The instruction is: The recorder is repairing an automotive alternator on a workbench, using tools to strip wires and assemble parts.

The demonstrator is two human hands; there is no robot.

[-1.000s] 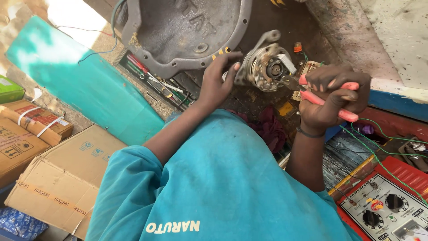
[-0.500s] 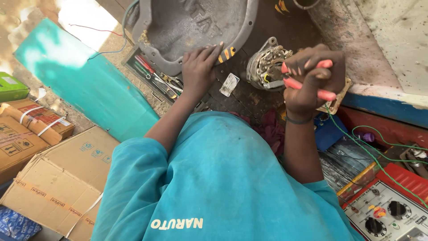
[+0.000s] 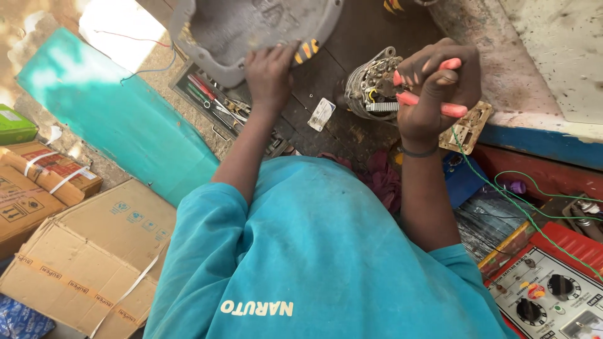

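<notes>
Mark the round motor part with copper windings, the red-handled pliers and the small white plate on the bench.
motor part (image 3: 370, 85), head view, on its metal body
red-handled pliers (image 3: 451, 110), head view, on the lower red handle
small white plate (image 3: 321, 114), head view, on its flat face

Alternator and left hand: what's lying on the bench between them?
In the head view, a small white rectangular part lies on the dark bench between the left hand and the alternator.

Counted: two hands (image 3: 270, 75) (image 3: 433, 88), one alternator (image 3: 370, 88), one housing (image 3: 251, 31), three boxes (image 3: 94, 270) (image 3: 47, 172) (image 3: 19, 207), one tester (image 3: 553, 289).
</notes>
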